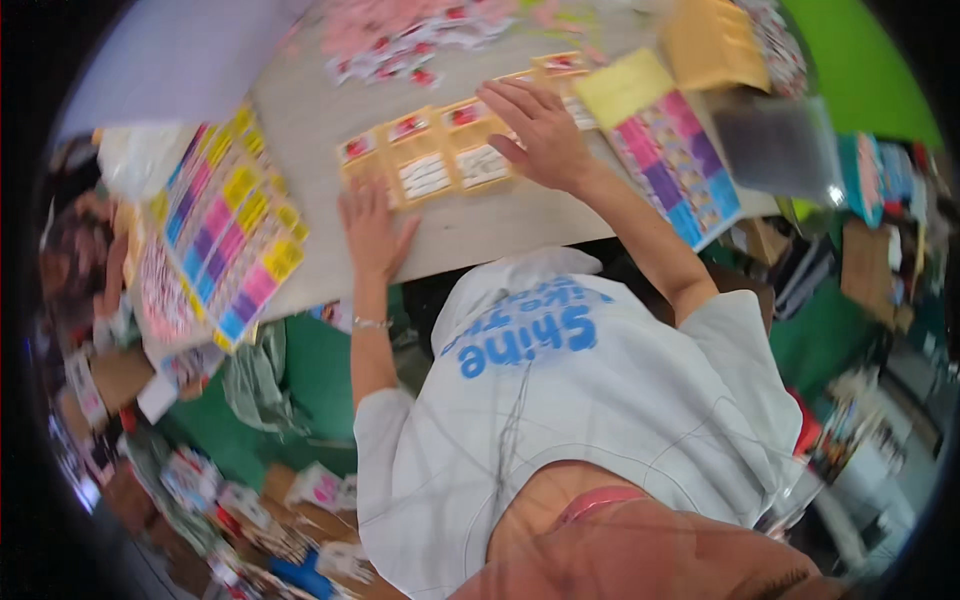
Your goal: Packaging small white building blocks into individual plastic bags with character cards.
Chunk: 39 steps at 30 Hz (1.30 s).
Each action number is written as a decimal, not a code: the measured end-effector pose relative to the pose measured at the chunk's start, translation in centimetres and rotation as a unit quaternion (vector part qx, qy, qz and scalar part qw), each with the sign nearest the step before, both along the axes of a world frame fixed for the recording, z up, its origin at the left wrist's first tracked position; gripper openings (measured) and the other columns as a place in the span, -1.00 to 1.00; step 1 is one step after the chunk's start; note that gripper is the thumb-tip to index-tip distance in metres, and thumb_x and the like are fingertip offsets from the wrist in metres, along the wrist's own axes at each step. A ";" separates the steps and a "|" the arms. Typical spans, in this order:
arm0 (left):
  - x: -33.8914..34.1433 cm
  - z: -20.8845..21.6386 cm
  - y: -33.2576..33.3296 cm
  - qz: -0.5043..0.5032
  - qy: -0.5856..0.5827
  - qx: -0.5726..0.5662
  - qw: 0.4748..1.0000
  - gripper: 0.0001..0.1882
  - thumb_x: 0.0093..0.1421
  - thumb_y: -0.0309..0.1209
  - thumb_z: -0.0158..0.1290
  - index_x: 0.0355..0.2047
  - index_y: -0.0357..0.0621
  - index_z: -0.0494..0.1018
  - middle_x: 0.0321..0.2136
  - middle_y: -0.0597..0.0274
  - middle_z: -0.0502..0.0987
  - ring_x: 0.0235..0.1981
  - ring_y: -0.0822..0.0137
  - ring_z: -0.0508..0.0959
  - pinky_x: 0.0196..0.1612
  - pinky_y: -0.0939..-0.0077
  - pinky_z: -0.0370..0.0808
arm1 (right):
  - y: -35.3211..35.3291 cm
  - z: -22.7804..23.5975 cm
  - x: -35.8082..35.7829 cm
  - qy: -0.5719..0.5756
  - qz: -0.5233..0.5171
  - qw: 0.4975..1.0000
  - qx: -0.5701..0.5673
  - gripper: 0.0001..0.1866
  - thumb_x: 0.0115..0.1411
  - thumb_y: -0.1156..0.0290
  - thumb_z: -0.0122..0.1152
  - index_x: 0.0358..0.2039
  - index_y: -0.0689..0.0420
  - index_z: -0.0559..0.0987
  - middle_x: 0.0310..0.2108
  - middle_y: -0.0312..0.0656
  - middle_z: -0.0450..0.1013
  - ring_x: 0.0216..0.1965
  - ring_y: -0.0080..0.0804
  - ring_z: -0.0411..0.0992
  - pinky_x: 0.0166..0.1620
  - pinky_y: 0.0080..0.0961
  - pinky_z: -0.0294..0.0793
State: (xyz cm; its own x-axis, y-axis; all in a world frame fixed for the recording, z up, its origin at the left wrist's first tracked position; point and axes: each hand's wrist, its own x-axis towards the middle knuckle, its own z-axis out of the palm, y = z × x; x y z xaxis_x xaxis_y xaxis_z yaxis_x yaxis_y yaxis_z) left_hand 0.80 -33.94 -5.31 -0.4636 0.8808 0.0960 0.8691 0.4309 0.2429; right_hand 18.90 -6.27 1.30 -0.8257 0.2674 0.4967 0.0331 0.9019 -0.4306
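Note:
Several small tan-yellow trays or cards point(408, 148) stand side by side in a slanting row on the table. Each visible one carries a small red-and-white picture piece point(464, 115) at its far end, and some show rows of white pieces point(425, 177) nearer me. My left hand point(372, 232) lies with fingers stretched over the near end of the leftmost one. Across the right part of the row, my right hand point(545, 135) is spread and partly hides the trays under it. Neither hand visibly grips anything. Blur leaves the white pieces' kind unclear.
Colourful printed sheets point(225, 230) lie at the table's left, beside a clear plastic bag point(145, 160). Another such sheet point(665, 160) lies right of the row, near yellow stacked pieces point(715, 45) and a greyish clear box point(775, 145). Pink-and-white pieces point(400, 45) are heaped at the far side.

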 end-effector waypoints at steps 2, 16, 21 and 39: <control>0.0 0.7 0.0 -0.016 0.014 -0.038 0.999 -0.09 0.17 0.04 0.13 0.41 -0.13 0.10 0.40 -0.04 0.15 0.47 -0.10 -0.03 0.44 -0.22 -0.23 | 2.9 -0.8 6.2 -0.003 -0.085 0.996 -0.015 -0.35 0.18 0.20 0.28 0.27 0.10 0.40 0.26 -0.11 0.36 0.26 -0.07 0.30 0.27 -0.09 0.24; 11.2 1.9 21.2 -0.109 -0.002 0.082 0.991 -0.28 0.26 0.01 0.08 0.35 0.03 0.24 0.41 0.09 0.14 0.45 -0.03 0.05 0.41 -0.27 -0.17 | 1.5 -6.3 18.7 -0.270 -0.400 0.875 0.042 -0.18 0.24 -0.16 0.06 0.42 -0.05 0.20 0.47 -0.04 -0.02 0.46 0.16 -0.11 0.36 0.35 -0.15; 13.7 0.8 23.4 -0.147 0.019 0.051 0.988 -0.30 0.28 0.00 0.06 0.36 0.07 0.23 0.41 0.14 0.15 0.44 0.01 0.08 0.41 -0.25 -0.12 | -1.3 -7.1 18.5 -0.266 -0.495 0.827 0.011 -0.17 0.29 -0.16 0.00 0.43 0.03 0.12 0.46 0.08 -0.07 0.44 0.32 -0.13 0.33 0.44 -0.17; 13.6 1.0 25.2 -0.187 0.006 0.041 0.981 -0.05 0.20 0.18 0.07 0.39 -0.21 0.11 0.40 0.04 0.14 0.47 0.07 0.02 0.41 -0.22 -0.11 | 11.5 13.2 24.5 0.079 -0.505 0.841 0.176 -0.65 0.20 0.36 0.28 -0.01 0.20 0.60 -0.12 -0.06 0.56 -0.09 -0.16 0.51 -0.04 -0.41 0.47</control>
